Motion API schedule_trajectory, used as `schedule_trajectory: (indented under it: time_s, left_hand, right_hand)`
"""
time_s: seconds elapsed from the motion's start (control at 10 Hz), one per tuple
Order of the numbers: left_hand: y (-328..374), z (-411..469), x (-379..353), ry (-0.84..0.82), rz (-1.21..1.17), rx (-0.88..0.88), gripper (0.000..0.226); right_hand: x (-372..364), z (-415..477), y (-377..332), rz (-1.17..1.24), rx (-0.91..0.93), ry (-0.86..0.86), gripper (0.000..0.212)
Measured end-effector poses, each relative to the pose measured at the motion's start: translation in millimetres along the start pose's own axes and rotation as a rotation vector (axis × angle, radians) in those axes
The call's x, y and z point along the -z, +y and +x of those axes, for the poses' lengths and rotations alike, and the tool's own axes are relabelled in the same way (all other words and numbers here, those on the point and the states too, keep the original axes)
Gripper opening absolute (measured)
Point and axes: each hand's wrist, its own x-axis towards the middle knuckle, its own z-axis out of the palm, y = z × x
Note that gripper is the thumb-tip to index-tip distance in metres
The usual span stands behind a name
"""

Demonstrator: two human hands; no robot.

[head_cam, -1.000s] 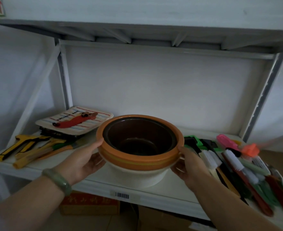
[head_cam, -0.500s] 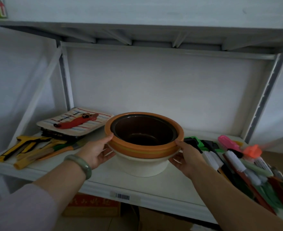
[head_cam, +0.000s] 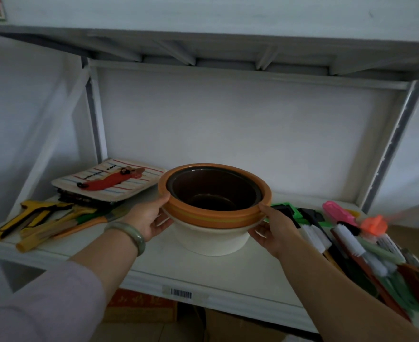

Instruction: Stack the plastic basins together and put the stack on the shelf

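The stack of plastic basins (head_cam: 213,218) has a dark brown basin inside an orange one, nested in a white one at the bottom. Its white base rests on the white shelf board (head_cam: 154,265), in the middle. My left hand (head_cam: 149,219) grips the stack's left side under the orange rim, thumb on the rim. My right hand (head_cam: 275,229) grips the right side the same way. A green bangle is on my left wrist.
Patterned plates (head_cam: 107,180) and yellow-handled tools (head_cam: 38,218) lie on the shelf to the left. A pile of brushes (head_cam: 366,245) fills the right end. The upper shelf (head_cam: 203,45) hangs overhead. Cardboard boxes (head_cam: 139,304) sit below.
Both hands have carried the stack forward and lowered it from above the shelf's front edge onto the middle of the shelf board. The grip is unchanged.
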Motion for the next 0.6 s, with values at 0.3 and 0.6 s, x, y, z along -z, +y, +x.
schedule_trajectory:
  time_s: [0.3, 0.6]
  left_hand:
    - [-0.9, -7.9, -6.4, 0.021, -0.01, -0.027, 0.012]
    - [44.0, -46.1, -2.6, 0.181, -0.159, -0.244, 0.033]
  right_hand:
    - [-2.4, -2.4, -1.1, 0.009, 0.02, 0.023, 0.011]
    - [23.1, -37.2, -17.2, 0.048, 0.047, 0.034, 0.011]
